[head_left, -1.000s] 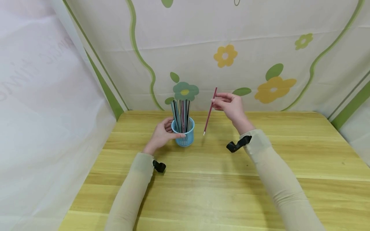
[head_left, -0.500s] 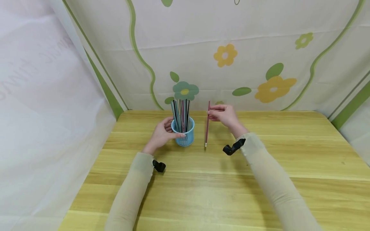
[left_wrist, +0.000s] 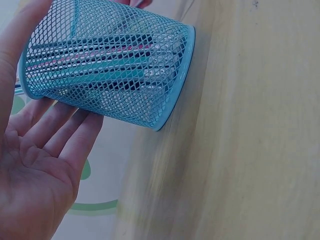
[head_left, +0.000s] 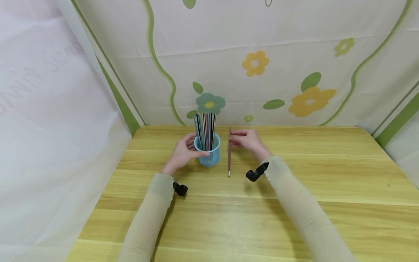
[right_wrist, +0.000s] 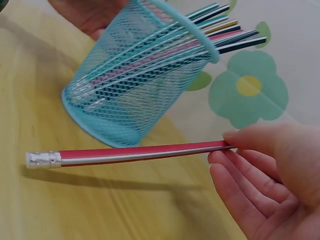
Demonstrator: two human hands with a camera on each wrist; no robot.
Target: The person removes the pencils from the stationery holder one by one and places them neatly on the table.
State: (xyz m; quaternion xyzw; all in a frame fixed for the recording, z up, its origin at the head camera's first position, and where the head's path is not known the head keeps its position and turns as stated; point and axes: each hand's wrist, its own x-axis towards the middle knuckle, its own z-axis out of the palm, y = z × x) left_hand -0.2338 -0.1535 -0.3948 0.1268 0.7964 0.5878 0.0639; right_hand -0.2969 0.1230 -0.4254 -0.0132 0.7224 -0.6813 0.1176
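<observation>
L hand (head_left: 181,153) has hold of the blue cup (head_left: 214,157), thumb across the front, fingers round the far side. Cup's upright on the desk (head_left: 209,218) w/ a bunch of pencils (head_left: 207,131) sticking out the top. Head cam barely shows it, but in the L wrist view the cup's def mesh, & you can see the pencils' metal ends thru it, down near the base.

Just R of the cup, near but outside it, is the red pencil (head_left: 229,158), pinched btwn thumb & fingers of the R hand (head_left: 250,140), eraser end low. Head cam only gets a thin reddish line; R wrist view adds a silvery stripe, metal band & whitish eraser (right_wrist: 29,160). Can't tell if that end touches the desk tbh.

In the way: L thumb covers a bit of cup in head cam, and the cup hides part of the L hand in R wrist view.

Rest, L to R: side curtain (head_left: 49,145) w/ faint lettering, L sleeve (head_left: 144,218), green flower (head_left: 200,100), small yellow flower (head_left: 249,64), R sleeve (head_left: 307,211), bigger yellow flower (head_left: 298,104). Flowers are just printed on the back curtain (head_left: 212,40) btw.
</observation>
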